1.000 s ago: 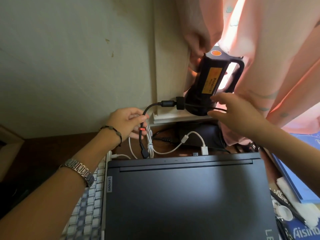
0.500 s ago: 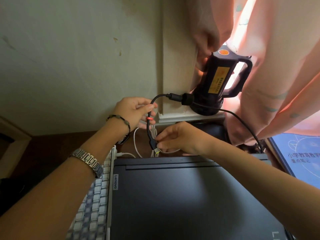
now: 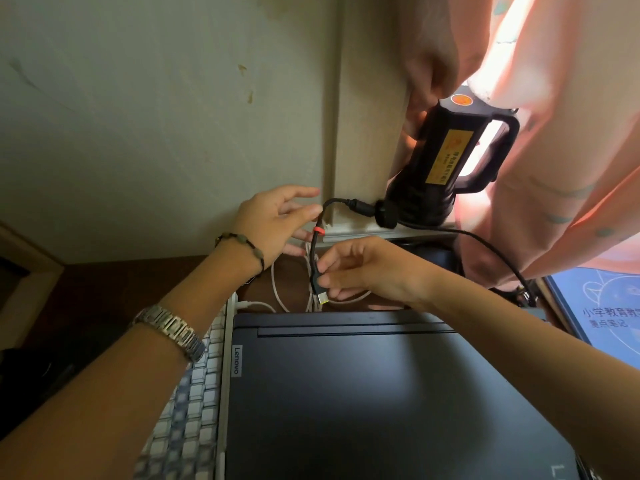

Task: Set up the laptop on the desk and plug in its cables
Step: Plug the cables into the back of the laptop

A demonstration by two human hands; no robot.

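A closed dark laptop [image 3: 381, 400] with a Lenovo badge on its left edge fills the lower middle of the frame, lying on the brown desk [image 3: 114, 289]. Just above its rear edge, near the centre of the frame, hangs the black power cable [image 3: 314, 251], which carries a red band and ends in a flat connector with a yellow tip [image 3: 320, 295] pointing down toward the back of the laptop, close to it but not plugged in. The right hand [image 3: 367, 271] pinches the connector body between thumb and fingertips, closed on it. The left hand [image 3: 273, 223], up and to the left of it, has its fingers spread and loose, open, with the fingertips next to the cable above the red band; whether they touch it cannot be told. That wrist wears a beaded bracelet [image 3: 242, 242], and a metal watch [image 3: 171, 332] sits further down the forearm. Behind the connector, white cables [image 3: 280, 296] loop over the desk. A white keyboard [image 3: 194, 403] lies just beside the laptop at lower left. At upper right a black handled lamp [image 3: 446, 161] stands on a ledge against pink curtains [image 3: 561, 133], and the black cable runs along its base. A blue book [image 3: 602, 313] lies at the right edge.
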